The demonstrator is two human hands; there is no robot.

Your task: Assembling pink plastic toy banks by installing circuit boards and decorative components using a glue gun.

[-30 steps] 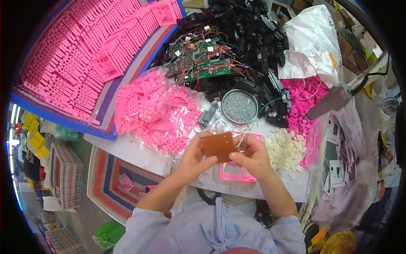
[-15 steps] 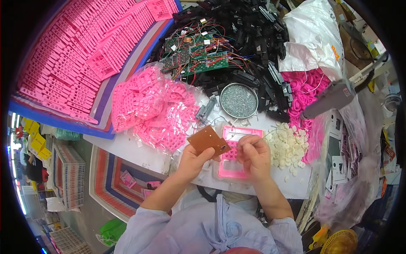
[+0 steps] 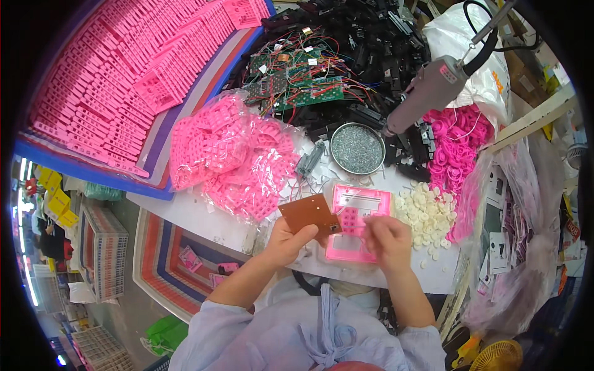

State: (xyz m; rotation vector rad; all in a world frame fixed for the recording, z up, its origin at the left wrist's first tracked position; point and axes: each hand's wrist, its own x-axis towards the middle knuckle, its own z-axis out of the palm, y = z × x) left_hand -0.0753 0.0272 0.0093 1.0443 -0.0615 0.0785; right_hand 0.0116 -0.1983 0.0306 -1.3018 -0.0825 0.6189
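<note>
My left hand [image 3: 284,242] grips a brown circuit board [image 3: 309,214] by its near edge, thumb on top. The board is tilted over the left side of a pink plastic housing [image 3: 352,255] on the table. A pink button pad [image 3: 349,217] sits in that housing, partly covered by the board's corner. Above the housing's right side, my right hand [image 3: 390,241] has its fingers pinched together. Whatever lies between those fingertips is too small to make out. Right of the housing is a pile of white round pieces [image 3: 427,213].
A grey electric screwdriver [image 3: 427,96] hangs over a round tin of small screws [image 3: 357,148]. Bagged pink pads [image 3: 213,145], wired green boards [image 3: 309,86], black parts [image 3: 352,37] and pink rings [image 3: 455,139] surround the spot. A blue-rimmed bin [image 3: 154,193] of pink frames stands left.
My right hand has drawn a little away from the board, to the right. The screwdriver has swung left and away, toward the tin. My left hand still holds the board; the view has shifted slightly.
</note>
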